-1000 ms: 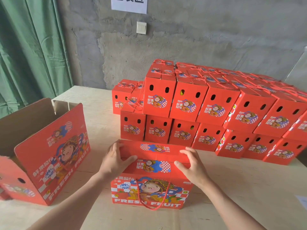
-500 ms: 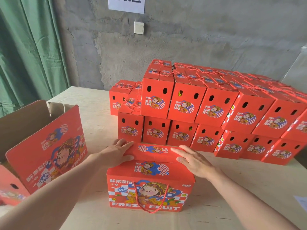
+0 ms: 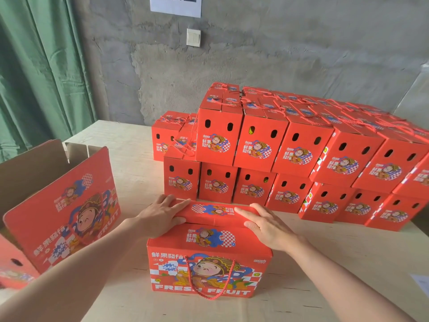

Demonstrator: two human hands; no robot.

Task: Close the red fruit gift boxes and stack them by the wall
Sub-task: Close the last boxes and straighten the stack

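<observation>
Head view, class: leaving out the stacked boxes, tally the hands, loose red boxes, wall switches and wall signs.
Hands: 2, left hand and right hand
Loose red boxes: 2, pressed box and open box
Wall switch: 1
Wall sign: 1
Total: 6

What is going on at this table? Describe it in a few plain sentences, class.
A person is closing a red fruit gift box on the wooden table. The left hand and right hand lie flat on its far top flap, pressing it down; it is not quite level with the near flap. Behind, closed boxes stand stacked two high by the wall. An open box sits at the left.
</observation>
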